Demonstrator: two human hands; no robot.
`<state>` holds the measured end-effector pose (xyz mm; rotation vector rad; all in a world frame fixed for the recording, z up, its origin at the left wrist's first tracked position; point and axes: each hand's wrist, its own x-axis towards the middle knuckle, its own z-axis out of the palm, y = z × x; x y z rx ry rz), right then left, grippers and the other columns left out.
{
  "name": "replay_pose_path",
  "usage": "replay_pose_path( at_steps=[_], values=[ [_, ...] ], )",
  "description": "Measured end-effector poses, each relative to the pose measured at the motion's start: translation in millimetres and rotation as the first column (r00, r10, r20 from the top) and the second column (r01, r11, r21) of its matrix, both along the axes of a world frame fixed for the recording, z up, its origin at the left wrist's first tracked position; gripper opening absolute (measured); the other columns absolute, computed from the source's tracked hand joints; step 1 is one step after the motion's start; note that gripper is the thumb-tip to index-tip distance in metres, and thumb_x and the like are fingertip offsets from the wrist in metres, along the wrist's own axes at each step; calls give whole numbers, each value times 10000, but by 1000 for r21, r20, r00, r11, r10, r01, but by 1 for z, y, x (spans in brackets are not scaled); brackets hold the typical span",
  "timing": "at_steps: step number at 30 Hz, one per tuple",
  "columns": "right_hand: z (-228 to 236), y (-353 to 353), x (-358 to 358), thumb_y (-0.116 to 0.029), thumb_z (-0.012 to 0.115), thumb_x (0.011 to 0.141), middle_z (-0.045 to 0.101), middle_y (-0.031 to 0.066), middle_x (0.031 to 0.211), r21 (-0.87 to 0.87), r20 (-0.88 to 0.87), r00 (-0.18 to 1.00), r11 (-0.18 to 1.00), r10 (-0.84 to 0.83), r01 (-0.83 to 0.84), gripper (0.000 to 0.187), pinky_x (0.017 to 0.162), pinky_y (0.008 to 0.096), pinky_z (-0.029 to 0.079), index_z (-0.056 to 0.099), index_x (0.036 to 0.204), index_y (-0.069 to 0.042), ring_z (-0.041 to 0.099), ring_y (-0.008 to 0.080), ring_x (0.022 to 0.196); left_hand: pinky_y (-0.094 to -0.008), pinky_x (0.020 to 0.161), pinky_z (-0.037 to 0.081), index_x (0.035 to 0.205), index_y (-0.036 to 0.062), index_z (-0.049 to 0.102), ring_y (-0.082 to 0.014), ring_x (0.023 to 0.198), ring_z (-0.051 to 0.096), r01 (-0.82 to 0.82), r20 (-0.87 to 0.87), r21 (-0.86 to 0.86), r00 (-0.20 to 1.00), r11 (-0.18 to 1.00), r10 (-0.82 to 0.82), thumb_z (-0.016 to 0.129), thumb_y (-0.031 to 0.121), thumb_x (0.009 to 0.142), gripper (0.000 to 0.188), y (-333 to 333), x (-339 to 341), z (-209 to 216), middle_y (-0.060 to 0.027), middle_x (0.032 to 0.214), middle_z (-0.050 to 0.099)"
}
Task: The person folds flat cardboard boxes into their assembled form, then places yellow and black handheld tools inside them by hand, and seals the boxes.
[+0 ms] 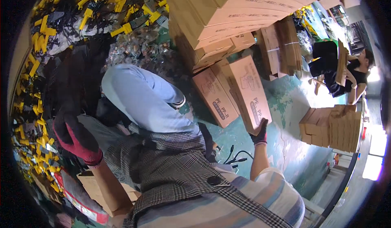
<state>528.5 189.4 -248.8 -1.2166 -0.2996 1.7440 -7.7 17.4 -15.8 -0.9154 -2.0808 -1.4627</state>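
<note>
The right hand [260, 133], in a black-and-red glove, grips the near end of a long printed cardboard carton [249, 87], which sits close beside a second printed carton [212, 96] on the worn green floor [291, 106]. With just that one end held, the carton could twist or slip, its far end swinging into its neighbour; whether its weight is off the floor I cannot tell. Smooth glove fabric on cardboard could make a slip likelier. The overhanging carton stack [240, 14] beyond might shift if knocked. Black cables [236, 159] lie near the right forearm and could snag a foot. The left hand [77, 140] hangs by the dark heap near the yellow-handled parts [38, 126]; its fingers blend into shadow, so I cannot tell whether it holds anything, and a loose cord might catch it.
</note>
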Motion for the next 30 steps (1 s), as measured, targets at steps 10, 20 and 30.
replay_pose_path(
  at_steps=[10,20,30],
  values=[
    [-127,53,9,-551,387,798,452,110,1179,-161,-7,998,985,66,-66,622,840,418,405,345,1231,-106,454,284,1044,-288,824,385,1027,-33,507,-168,917,513,198,379,45,904,979,-200,469,103,834,238,7,-3,-19,-106,1011,551],
    [-113,76,-111,-222,622,646,473,176,1077,187,962,10,634,-271,-751,520,879,391,345,480,1114,-44,419,351,1022,-253,776,379,970,-38,517,-125,853,488,126,388,40,912,991,-132,466,119,842,209,8,-5,-25,-67,930,539],
    [-99,92,-272,-269,353,824,245,56,1336,-628,757,-645,156,-102,-762,366,896,604,211,415,1184,-250,278,377,1161,-305,784,400,987,-13,550,-212,891,509,-32,107,-271,992,962,63,438,27,813,210,-44,-12,-24,-132,981,532]
  ],
)
